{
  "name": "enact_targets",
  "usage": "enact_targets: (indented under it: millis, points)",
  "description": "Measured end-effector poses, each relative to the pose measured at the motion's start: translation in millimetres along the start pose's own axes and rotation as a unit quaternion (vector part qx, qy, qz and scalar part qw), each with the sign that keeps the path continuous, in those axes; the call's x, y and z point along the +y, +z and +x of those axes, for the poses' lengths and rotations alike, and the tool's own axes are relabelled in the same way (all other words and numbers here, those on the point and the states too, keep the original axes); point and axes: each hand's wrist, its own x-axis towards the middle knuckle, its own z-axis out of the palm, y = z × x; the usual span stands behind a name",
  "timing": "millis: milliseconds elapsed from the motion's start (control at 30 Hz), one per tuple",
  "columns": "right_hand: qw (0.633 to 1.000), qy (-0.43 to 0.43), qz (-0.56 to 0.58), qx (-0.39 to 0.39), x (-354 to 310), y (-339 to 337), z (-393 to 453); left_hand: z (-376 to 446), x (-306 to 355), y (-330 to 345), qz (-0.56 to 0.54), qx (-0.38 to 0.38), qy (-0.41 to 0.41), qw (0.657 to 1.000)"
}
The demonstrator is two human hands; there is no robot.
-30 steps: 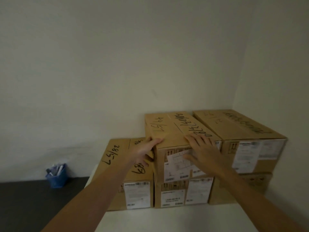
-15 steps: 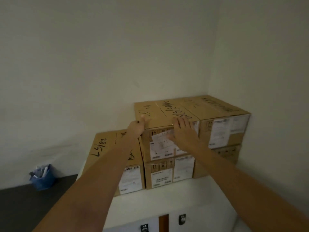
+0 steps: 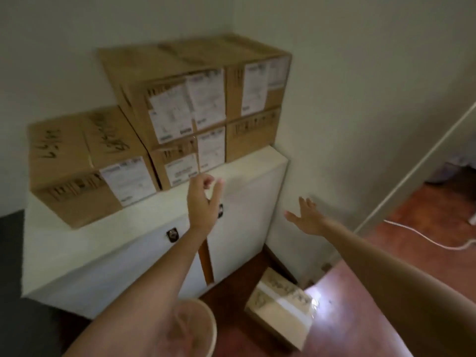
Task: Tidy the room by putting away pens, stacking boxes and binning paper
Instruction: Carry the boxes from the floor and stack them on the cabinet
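Note:
Several brown cardboard boxes with white labels stand on a white cabinet [image 3: 77,253] in the room's corner. The top middle box [image 3: 164,81] sits on a lower one [image 3: 180,163], a single box [image 3: 77,161] lies to their left, and two stacked boxes [image 3: 257,86] stand at the right. Another cardboard box [image 3: 278,305] lies on the floor below the cabinet's right end. My left hand [image 3: 203,199] hangs open in front of the cabinet, holding nothing. My right hand [image 3: 306,215] is open too, fingers spread, off the cabinet's right edge.
A pale round bin [image 3: 195,328] stands on the floor beneath my left arm. The reddish floor [image 3: 386,253] runs right towards an open doorway, with a white cable [image 3: 425,238] lying across it. A dark surface [image 3: 10,253] adjoins the cabinet's left side.
Both hands have let go of the top middle box and dropped away from it, opening. My view has tilted down and right, showing the floor, the bin and the floor box.

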Motion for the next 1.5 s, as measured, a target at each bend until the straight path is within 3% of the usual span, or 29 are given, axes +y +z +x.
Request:
enact_targets:
  millis: [100,233,367,500,600,700,900,1000,1200,1500]
  points:
    - [0.999,0.035,0.026,0.002,44,41,-8,-46,-31,32,0.027,-0.114,-0.11,0.987]
    - [0.987,0.114,0.093,-0.062,129,126,-4,-119,-103,106,0.092,-0.295,-0.276,0.91]
    - [0.959,0.192,0.169,-0.119,185,212,7,-185,-181,165,0.127,-0.376,-0.379,0.836]
    - [0.932,0.246,0.236,-0.123,244,322,56,-254,-284,237,0.156,-0.414,-0.437,0.783]
    - [0.918,0.268,0.278,-0.092,290,416,105,-300,-366,285,0.179,-0.421,-0.439,0.773]
    - [0.876,0.329,0.345,-0.07,340,511,151,-342,-452,326,0.19,-0.411,-0.442,0.774]
    - [0.805,0.367,0.465,-0.011,385,590,197,-370,-547,362,0.175,-0.399,-0.442,0.784]
    - [0.783,0.368,0.501,-0.034,394,592,196,-370,-545,358,0.146,-0.397,-0.438,0.793]
    - [0.802,0.334,0.492,-0.066,361,522,152,-339,-470,311,0.145,-0.372,-0.431,0.81]
    - [0.822,0.256,0.499,0.1,249,293,37,-199,-223,194,0.137,-0.317,-0.363,0.865]
